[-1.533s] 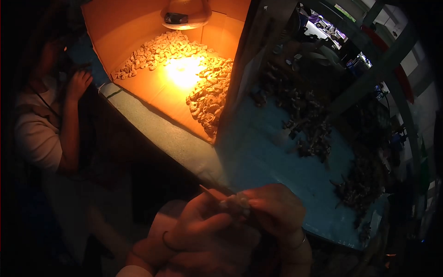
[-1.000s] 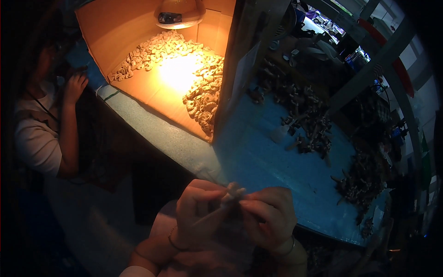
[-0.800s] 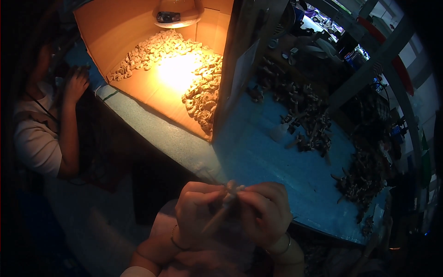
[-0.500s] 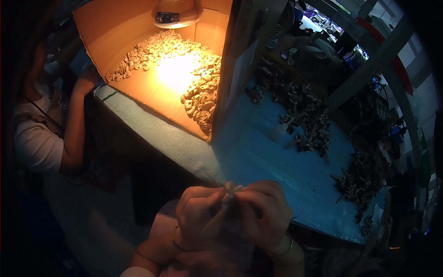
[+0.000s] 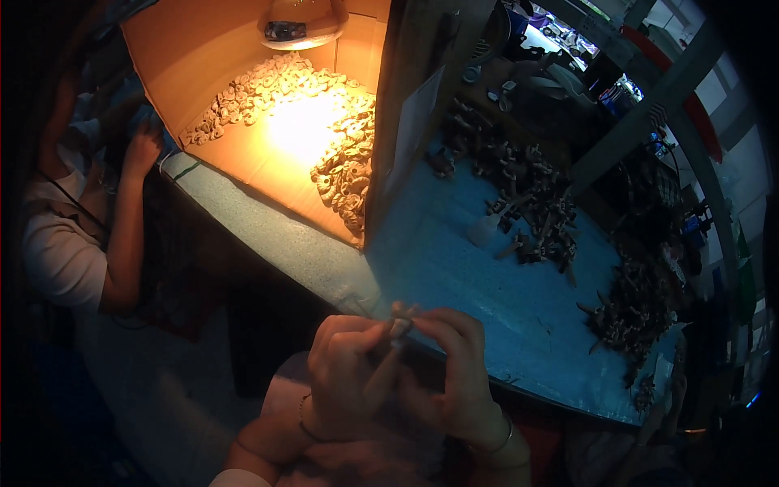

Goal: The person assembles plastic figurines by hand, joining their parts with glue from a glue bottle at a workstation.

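Both of my hands are raised together in front of the table's near edge. My left hand (image 5: 345, 377) grips a thin stick-like tool that runs down between the hands. My right hand (image 5: 454, 369) pinches a small pale part (image 5: 401, 318) at its fingertips, and the left fingers touch the same part. The part is too small and dim to make out its shape. A bracelet sits on each wrist.
A blue-green table (image 5: 454, 268) holds heaps of dark small parts (image 5: 535, 207) at centre and right. An open cardboard box (image 5: 243, 105) under a lamp (image 5: 296, 20) holds many pale pieces. A person (image 5: 77, 219) sits at the left with one hand raised.
My hands have drawn closer together around the small part, and the stick has swung from pointing up-left to hanging downward. The person at left has lifted a hand higher.
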Demonstrator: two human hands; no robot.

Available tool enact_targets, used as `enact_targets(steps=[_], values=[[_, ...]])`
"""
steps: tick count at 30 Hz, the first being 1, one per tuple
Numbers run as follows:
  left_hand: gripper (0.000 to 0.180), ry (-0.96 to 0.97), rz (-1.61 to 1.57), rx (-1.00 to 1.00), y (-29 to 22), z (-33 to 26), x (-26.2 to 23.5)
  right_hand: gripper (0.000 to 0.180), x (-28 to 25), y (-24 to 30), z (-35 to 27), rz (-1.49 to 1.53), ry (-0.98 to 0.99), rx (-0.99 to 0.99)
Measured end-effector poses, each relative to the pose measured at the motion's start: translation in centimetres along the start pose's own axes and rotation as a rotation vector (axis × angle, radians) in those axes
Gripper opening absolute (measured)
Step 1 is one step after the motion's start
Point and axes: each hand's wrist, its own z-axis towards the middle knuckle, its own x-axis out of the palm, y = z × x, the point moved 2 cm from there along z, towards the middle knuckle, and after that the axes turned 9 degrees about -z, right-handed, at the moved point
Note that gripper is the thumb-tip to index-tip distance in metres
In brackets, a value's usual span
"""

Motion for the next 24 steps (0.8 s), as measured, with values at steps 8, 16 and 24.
enact_targets(steps=[8, 16, 24], values=[[0.034, 0.071, -0.007, 0.012, -0.4, 0.2, 0.2, 0.066, -0.5, -2.1, -0.8, 0.148, 0.091, 0.06], [0.045, 0.277, -0.223, -0.022, -0.7, 0.3, 0.3, 0.077, 0.5, -3.8, -2.7, 0.308, -0.042, 0.168], [0.04, 0.395, -0.297, -0.09, -2.9, 0.0, 1.1, 0.063, 1.6, -4.3, -3.7, 0.765, -0.201, 0.206]])
